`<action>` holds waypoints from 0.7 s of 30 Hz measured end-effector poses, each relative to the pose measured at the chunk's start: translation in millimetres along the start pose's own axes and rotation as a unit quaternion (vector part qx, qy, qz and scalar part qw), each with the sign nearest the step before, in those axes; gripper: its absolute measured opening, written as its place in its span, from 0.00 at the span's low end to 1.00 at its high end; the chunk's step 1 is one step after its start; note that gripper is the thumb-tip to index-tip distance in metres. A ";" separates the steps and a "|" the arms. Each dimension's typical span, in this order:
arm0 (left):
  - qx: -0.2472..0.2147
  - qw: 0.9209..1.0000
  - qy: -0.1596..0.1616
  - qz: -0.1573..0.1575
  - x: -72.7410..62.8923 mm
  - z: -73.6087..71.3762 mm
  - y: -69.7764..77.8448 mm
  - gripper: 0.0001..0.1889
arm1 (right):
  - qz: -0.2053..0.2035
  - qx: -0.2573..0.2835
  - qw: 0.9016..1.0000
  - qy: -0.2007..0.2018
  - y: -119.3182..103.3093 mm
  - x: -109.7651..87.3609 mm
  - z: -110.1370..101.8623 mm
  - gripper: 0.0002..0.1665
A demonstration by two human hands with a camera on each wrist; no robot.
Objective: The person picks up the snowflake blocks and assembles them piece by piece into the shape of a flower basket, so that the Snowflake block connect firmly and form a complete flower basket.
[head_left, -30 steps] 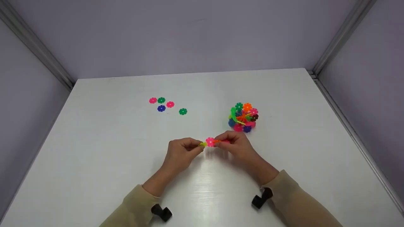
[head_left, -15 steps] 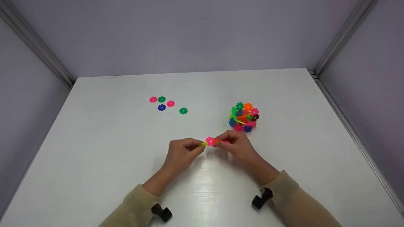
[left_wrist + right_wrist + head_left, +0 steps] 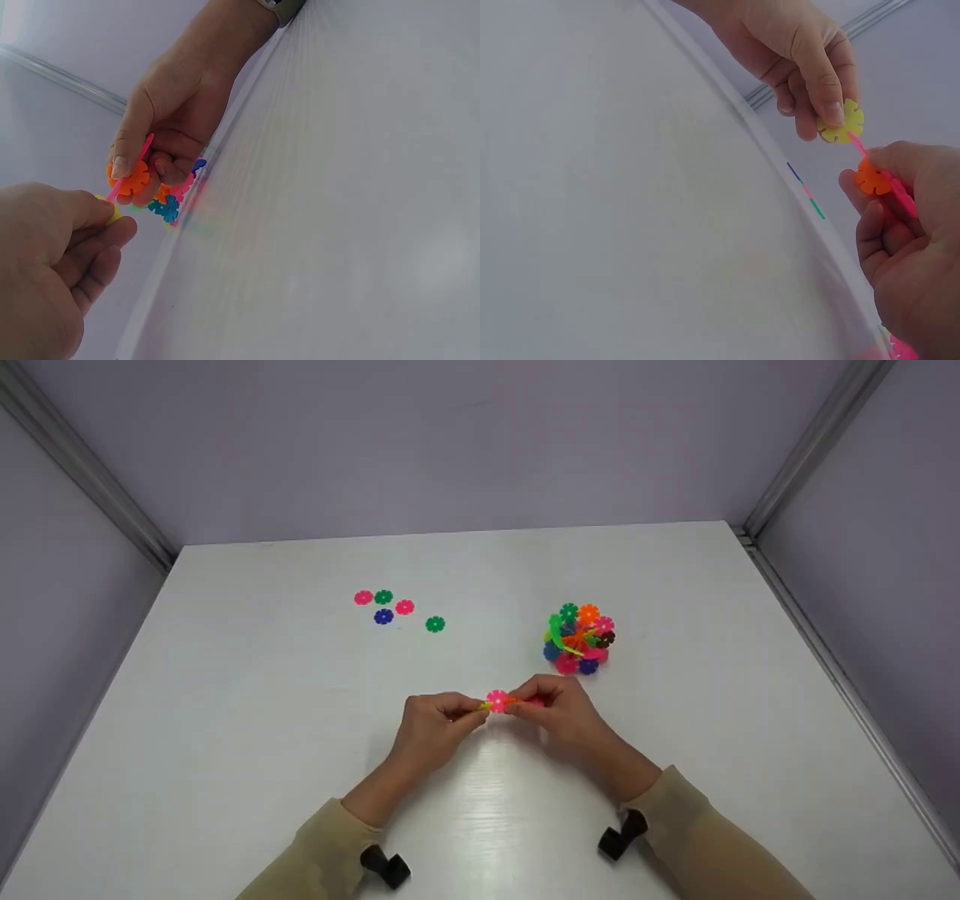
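Observation:
In the head view my left hand [image 3: 431, 727] and right hand [image 3: 566, 716] meet over the table's middle. The left thumb and fingers pinch a yellow notched plastic disc [image 3: 852, 120], a snowflake-shaped building piece. Between the hands a pink notched disc [image 3: 497, 701] stands edge-on to the yellow one, right at its rim. My right hand pinches an orange notched disc [image 3: 872, 178] on the pink disc's other side. Past the orange disc, a second pink disc [image 3: 901, 196] shows, partly hidden by the right fingers.
Beyond my right hand sits a multicoloured ball-like cluster of joined discs [image 3: 579, 639]. Several loose discs lie flat at the back left, among them a blue disc [image 3: 383, 616] and a green disc [image 3: 435, 624]. Walls border the white table [image 3: 247, 675].
My left fingertips have shifted slightly right, bringing the yellow disc closer against the pink one. Both hands sit a little lower in the head view. The cluster and loose discs stay put.

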State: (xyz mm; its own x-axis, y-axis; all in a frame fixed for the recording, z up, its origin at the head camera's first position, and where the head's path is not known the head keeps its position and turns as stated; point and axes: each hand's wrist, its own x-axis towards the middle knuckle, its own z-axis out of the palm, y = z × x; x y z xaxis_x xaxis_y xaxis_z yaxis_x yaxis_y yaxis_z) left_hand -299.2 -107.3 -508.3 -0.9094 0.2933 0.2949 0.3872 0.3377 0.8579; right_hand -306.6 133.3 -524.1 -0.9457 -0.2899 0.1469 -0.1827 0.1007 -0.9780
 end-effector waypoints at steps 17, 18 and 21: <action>-0.019 0.998 -0.068 -0.005 7.9 -8.7 -0.5 0.13 | 0.038 0.041 0.997 -0.050 -1.8 1.4 -4.3 0.25; -0.017 0.997 -0.075 -0.005 9.0 -10.1 -0.4 0.13 | 0.040 0.047 0.997 -0.056 -1.5 1.2 -4.3 0.24; -0.025 0.995 -0.096 -0.012 12.2 -12.7 0.7 0.13 | 0.037 0.058 0.995 -0.072 -1.0 1.7 -3.5 0.19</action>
State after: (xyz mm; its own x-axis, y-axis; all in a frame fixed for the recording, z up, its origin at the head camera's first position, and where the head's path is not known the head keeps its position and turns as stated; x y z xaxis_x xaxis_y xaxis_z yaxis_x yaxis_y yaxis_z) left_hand -311.9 -114.8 -498.8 -0.8710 0.4523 0.1919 0.3528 0.3039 0.8850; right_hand -308.9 136.1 -522.4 -0.9057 -0.4198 0.0585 -0.0730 0.0184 -0.9972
